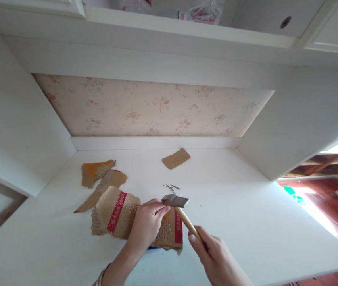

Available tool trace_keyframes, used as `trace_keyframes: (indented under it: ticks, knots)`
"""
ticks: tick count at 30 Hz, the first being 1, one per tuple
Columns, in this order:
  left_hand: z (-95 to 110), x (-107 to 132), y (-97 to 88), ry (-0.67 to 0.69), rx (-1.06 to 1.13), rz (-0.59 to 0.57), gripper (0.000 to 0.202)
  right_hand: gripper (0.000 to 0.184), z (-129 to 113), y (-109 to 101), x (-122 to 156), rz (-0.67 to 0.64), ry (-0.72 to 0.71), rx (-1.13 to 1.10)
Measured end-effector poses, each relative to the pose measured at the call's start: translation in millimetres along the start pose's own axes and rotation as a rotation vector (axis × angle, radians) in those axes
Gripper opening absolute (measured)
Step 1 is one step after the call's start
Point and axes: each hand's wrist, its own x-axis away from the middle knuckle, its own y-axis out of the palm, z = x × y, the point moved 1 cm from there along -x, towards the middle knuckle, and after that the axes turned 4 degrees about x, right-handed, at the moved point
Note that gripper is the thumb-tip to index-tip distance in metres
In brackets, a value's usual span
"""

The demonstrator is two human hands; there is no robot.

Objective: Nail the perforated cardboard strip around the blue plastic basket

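My right hand (212, 250) is wrapped round the wooden handle of a hammer (188, 222). Its grey metal head is right at the fingertips of my left hand (148, 216). The left thumb and forefinger are pinched together over the cardboard; whatever they hold is hidden behind the hammer head. Under that hand lies a torn piece of brown cardboard (129, 201) with red printed tape strips and many small holes punched in it. Several loose nails (171, 188) rest on the white tabletop just beyond the hammer head.
Torn cardboard scraps (97, 172) lie to the left, and a small cardboard piece (176, 158) sits near the back. White side panels and an overhead shelf (157, 24) enclose the white desk (231, 206). A bit of something blue shows under the cardboard.
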Motion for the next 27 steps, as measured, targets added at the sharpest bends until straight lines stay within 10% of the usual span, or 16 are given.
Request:
trace_keyframes:
  ticks: [27]
  knots:
    - [4.8, -1.9, 0.6, -0.029, -0.055, -0.019, 0.021, 0.037, 7.5, -4.9, 5.4, -0.043, 0.035, 0.032]
